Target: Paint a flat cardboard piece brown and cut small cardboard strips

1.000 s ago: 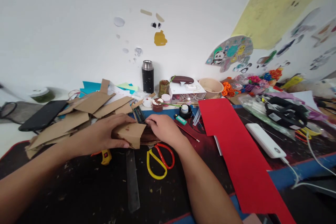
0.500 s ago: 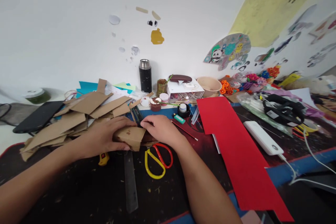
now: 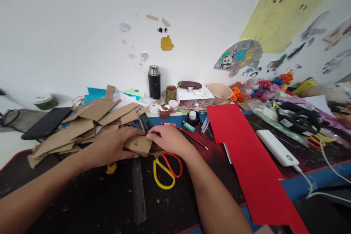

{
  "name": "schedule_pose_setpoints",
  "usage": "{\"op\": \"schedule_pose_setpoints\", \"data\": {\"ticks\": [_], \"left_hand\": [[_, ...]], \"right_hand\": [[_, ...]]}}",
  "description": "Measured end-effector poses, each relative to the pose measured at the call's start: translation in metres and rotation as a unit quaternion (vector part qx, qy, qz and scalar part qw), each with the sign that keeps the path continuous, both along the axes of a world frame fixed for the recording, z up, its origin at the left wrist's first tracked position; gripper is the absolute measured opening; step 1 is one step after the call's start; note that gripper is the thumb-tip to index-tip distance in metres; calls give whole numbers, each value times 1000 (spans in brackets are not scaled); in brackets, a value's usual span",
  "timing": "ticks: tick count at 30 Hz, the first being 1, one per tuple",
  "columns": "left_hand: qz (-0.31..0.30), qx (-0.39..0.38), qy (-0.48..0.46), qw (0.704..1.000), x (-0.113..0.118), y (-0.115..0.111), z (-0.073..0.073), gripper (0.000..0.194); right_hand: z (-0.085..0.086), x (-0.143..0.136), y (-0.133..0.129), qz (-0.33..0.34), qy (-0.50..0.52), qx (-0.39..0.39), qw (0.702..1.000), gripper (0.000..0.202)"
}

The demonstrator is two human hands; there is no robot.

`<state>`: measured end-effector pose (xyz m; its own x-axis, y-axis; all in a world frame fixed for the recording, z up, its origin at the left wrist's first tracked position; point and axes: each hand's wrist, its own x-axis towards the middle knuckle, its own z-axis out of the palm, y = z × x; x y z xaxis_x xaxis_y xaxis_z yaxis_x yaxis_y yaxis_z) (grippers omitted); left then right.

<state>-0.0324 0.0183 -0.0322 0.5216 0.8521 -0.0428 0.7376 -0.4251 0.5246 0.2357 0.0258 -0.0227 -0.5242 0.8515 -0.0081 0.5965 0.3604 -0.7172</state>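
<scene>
Cardboard piece [image 3: 139, 144], bent, dark-spotted, left fingers [image 3: 131, 155] clasping it, right fingers [image 3: 154, 138] curled, hold unclear

There's tan cardboard marked dark brown between the hands [image 3: 111, 146] [image 3: 170, 140]; scissor handles [image 3: 167, 169], one yellow, one red, just below them; right of them, a bright red sheet [image 3: 252, 168].
</scene>
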Motion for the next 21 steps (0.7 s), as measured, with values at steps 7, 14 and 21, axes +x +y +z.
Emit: {"op": "schedule_pose_setpoints", "data": {"ticks": [7,14,21], "left_hand": [[11,-39,-1,999,7,9,22,54],[37,3,-43,998,9,14,48,63],[173,196,-192,946,2,-2,67,74]], "right_hand": [[4,-1,-6,49,20,-22,998,60],[5,-5,-7,-10,71,-21,997,65],[4,-4,-6,-42,243,-110,963,60]]}}
